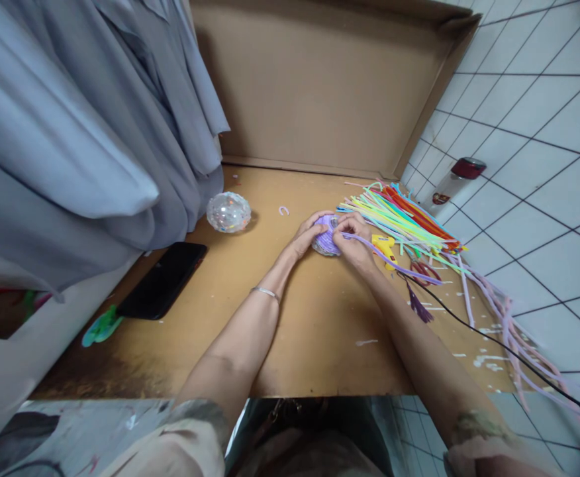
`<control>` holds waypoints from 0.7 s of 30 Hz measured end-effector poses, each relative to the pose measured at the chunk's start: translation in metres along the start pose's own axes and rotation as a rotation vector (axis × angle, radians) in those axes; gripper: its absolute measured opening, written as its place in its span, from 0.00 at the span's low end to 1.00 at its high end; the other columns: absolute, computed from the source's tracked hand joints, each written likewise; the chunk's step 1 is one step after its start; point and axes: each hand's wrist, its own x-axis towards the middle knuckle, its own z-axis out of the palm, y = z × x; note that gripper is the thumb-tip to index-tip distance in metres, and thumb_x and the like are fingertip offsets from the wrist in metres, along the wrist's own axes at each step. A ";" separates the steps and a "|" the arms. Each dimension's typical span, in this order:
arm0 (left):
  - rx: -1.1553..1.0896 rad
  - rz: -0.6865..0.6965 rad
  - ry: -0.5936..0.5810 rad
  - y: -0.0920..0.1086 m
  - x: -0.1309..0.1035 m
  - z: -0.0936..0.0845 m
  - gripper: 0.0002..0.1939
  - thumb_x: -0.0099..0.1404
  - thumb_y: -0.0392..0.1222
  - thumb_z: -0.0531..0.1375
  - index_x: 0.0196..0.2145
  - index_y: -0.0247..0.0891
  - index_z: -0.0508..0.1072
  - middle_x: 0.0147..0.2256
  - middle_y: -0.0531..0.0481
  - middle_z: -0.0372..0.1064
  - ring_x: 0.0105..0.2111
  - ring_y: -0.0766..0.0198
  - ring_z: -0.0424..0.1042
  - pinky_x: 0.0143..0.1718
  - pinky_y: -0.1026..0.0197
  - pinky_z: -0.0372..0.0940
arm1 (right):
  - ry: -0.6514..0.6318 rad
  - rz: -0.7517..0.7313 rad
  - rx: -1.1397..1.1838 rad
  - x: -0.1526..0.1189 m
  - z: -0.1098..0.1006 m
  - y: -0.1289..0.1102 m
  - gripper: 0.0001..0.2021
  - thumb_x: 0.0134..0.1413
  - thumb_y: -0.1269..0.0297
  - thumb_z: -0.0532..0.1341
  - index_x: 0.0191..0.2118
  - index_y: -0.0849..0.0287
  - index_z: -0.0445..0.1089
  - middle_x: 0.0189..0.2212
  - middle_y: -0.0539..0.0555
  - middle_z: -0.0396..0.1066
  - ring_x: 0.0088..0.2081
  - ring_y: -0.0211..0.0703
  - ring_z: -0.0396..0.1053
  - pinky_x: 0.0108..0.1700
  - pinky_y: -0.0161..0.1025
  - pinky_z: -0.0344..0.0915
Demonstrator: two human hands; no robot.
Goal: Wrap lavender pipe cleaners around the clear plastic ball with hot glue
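Note:
Near the middle of the table, my left hand [308, 238] is closed around the side of a small purple wrapped ball [325, 240], whose lower edge looks clear or greyish. On the ball's right side, my right hand [356, 241] pinches a purple pipe cleaner [403, 268] against it. The loose length trails off to the right, passing over a yellow glue gun [385, 249]. Fingers cover part of the ball. A separate clear ball [229, 212] with coloured specks sits to the left, apart from both hands.
Many coloured pipe cleaners [404, 222] lie at the right, beside red-handled scissors [425, 270], a purple tassel [419, 305] and a black cord [461, 319]. A black phone [163, 281] lies left. Cardboard [330, 86] stands behind; grey cloth [136, 112] hangs left. A red-lidded bottle [451, 185] stands far right.

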 end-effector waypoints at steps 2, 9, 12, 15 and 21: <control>-0.033 -0.011 0.063 -0.001 0.002 0.004 0.24 0.55 0.52 0.62 0.46 0.37 0.77 0.48 0.44 0.77 0.51 0.52 0.73 0.57 0.55 0.64 | -0.002 -0.003 -0.010 0.000 0.000 0.000 0.07 0.41 0.74 0.61 0.21 0.54 0.65 0.31 0.50 0.67 0.36 0.42 0.68 0.37 0.40 0.69; -0.064 -0.003 0.308 0.006 0.004 0.024 0.14 0.61 0.50 0.61 0.35 0.37 0.79 0.41 0.46 0.79 0.45 0.59 0.75 0.51 0.59 0.67 | 0.001 -0.012 -0.022 -0.001 0.002 -0.003 0.07 0.42 0.74 0.61 0.22 0.54 0.65 0.32 0.50 0.68 0.36 0.42 0.69 0.39 0.41 0.70; -0.127 -0.041 0.377 0.010 0.003 0.029 0.13 0.60 0.49 0.61 0.33 0.36 0.79 0.38 0.46 0.79 0.41 0.60 0.76 0.47 0.60 0.68 | -0.018 -0.017 -0.020 -0.001 0.001 -0.003 0.06 0.42 0.73 0.61 0.22 0.54 0.66 0.32 0.51 0.68 0.37 0.42 0.70 0.39 0.40 0.70; -0.164 -0.091 0.419 0.015 0.003 0.033 0.13 0.57 0.48 0.62 0.31 0.36 0.79 0.34 0.47 0.79 0.38 0.61 0.76 0.44 0.60 0.68 | -0.030 -0.019 -0.027 -0.001 0.001 -0.003 0.06 0.42 0.73 0.61 0.22 0.54 0.66 0.32 0.51 0.67 0.36 0.41 0.69 0.38 0.39 0.69; -0.179 -0.135 0.459 0.022 0.004 0.035 0.07 0.52 0.41 0.63 0.28 0.36 0.78 0.32 0.48 0.78 0.38 0.60 0.76 0.45 0.59 0.69 | -0.009 -0.024 -0.004 -0.003 0.004 -0.002 0.07 0.41 0.74 0.61 0.21 0.54 0.65 0.32 0.51 0.67 0.38 0.43 0.70 0.40 0.41 0.69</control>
